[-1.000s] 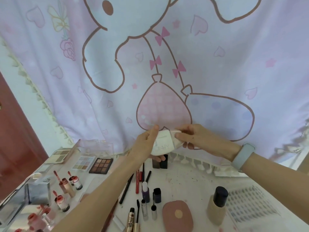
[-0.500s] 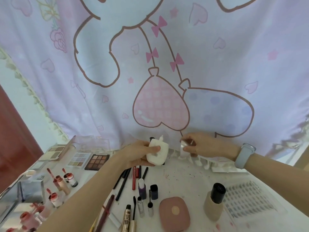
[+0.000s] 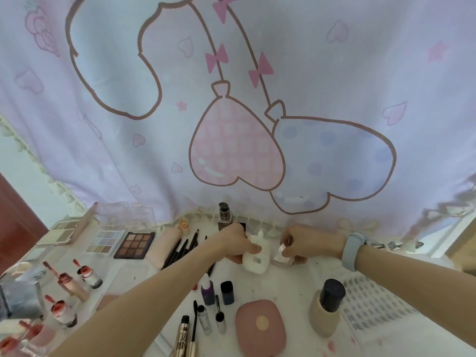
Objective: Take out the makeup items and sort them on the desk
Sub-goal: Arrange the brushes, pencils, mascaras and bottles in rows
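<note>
while both forearms reach in from the bottom edge toward the centre of the frame, the hands sit low at the far edge of the desk point(image 3: 283, 287), just under the curtain hem.
left hand point(image 3: 235, 243): knuckles up, fingers curled over the top of the white bottle point(image 3: 256, 258), thumb pressed on its near face; gripping it.
white bottle: centre of frame, slightly right; small, rounded, pale nozzle poking up behind the fingers; its base looks down on the desk, contact not certain.
right hand point(image 3: 306, 243): palm turned left, fingers curled, pinching a clear cap point(image 3: 280, 251) between thumb and fingertips; cap just beside the bottle, apart from it.
right wrist: pale blue wristband point(image 3: 353, 251), forearm running to the right edge.
left forearm: long diagonal from lower left up to centre, crossing over the black pencils point(image 3: 180, 249).
behind left hand: square pump bottle point(image 3: 224, 215), upright against the curtain.
lower centre: pink compact point(image 3: 260, 328), flat; mascara tubes point(image 3: 203, 315) to its left; two small dark bottles point(image 3: 217, 292) above those.
lower right: beige foundation bottle point(image 3: 325, 307) with black cap, upright; sheet of false nails point(image 3: 373, 307) beside it.
left of centre: brown eyeshadow palette point(image 3: 135, 244), pastel palette point(image 3: 104, 242) next to it.
lower left: red lip glosses point(image 3: 77, 279), several uncapped.
backdrop: pink and lilac cartoon curtain point(image 3: 231, 99).
</note>
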`<move>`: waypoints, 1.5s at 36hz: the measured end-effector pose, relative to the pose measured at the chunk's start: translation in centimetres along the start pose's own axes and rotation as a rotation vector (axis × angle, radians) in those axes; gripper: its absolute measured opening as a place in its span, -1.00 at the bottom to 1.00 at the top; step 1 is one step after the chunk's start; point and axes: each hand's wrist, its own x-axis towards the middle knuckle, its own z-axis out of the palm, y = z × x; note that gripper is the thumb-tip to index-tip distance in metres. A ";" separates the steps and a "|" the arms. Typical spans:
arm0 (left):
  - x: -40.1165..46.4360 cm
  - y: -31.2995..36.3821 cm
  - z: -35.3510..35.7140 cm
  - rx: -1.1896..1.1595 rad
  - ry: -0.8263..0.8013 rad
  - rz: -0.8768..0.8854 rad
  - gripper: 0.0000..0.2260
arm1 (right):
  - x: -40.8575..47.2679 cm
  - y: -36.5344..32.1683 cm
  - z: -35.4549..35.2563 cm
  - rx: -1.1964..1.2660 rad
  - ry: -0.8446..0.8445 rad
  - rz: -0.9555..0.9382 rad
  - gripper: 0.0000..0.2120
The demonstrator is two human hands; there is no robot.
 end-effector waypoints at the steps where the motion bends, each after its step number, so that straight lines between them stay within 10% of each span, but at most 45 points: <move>1: 0.2 0.0 0.2 -0.006 -0.004 0.000 -0.83 | 0.1 0.0 0.1 -0.025 -0.005 0.006 -0.67; 21: -0.4 -0.3 1.6 0.416 0.153 0.108 -0.77 | 1.1 0.1 0.6 -0.129 0.068 -0.028 -0.70; 28: -1.4 -0.9 1.7 0.636 0.059 0.242 -0.42 | 0.7 0.4 0.2 -0.141 -0.010 -0.022 -0.59; 54: -1.2 -0.3 2.0 0.872 0.311 0.352 -0.58 | 0.2 0.9 0.5 -0.060 0.187 -0.123 -0.67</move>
